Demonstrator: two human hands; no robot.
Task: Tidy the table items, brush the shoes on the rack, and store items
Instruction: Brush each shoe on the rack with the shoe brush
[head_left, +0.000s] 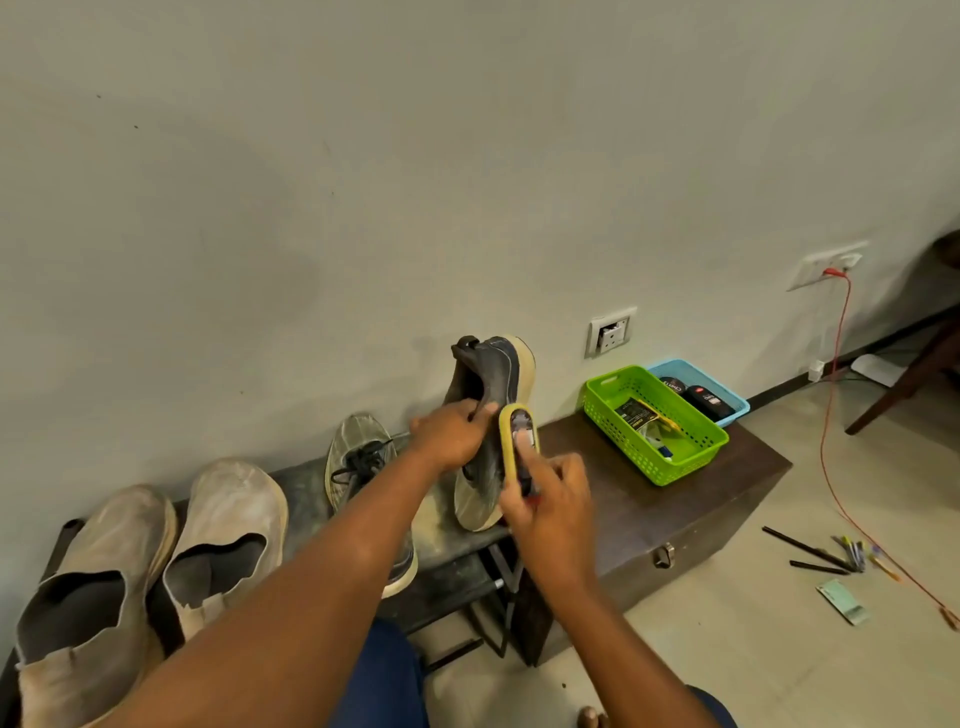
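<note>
A grey sneaker (491, 379) with a cream sole stands toe-down on the dark rack (452, 540), heel up. My left hand (452, 434) grips it at the collar. My right hand (553, 512) holds a yellow-edged shoe brush (511, 441) against the sneaker's side, thumb on the brush's back. Its mate, a second grey laced sneaker (358, 457), lies on the rack just to the left, partly hidden by my left forearm. Two beige slip-on boots (156, 551) sit at the rack's left end.
A dark wooden box (675, 499) to the right of the rack carries a green basket (691, 457) and a blue basket (737, 400) with polish tins. Pens (831, 556), a paper slip (844, 603) and a red cable (831, 415) lie on the floor at right. A chair leg (904, 384) stands far right.
</note>
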